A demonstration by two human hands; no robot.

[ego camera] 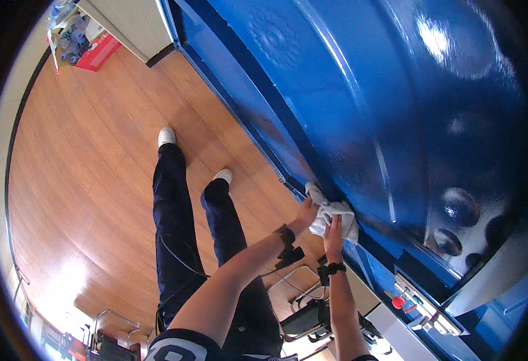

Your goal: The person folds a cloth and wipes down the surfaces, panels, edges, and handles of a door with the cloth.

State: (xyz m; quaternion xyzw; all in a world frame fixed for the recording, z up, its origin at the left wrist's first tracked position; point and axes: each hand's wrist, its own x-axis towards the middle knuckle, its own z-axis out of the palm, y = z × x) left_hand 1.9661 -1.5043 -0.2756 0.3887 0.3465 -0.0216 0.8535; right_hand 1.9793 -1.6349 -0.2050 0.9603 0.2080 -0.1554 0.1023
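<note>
A crumpled white cloth (341, 221) lies against the lower edge of a glossy blue door (336, 122) and its blue frame (241, 97). My left hand (308, 213) grips the cloth's left side with curled fingers. On the cloth's near part rests my right hand (334, 237), its fingers stretched out and pressing it to the blue surface. Dark bands are worn on both wrists. Raised round patterns and long bright reflections show on the door panel.
A metal lock plate (426, 302) with a red round piece (398, 302) sits at lower right. Beyond my feet, a red box (99, 52) of plastic bottles stands on the wood-look floor (97, 149). Metal-framed chairs (302, 311) are close by my legs. A thin cable (180, 261) crosses my trousers.
</note>
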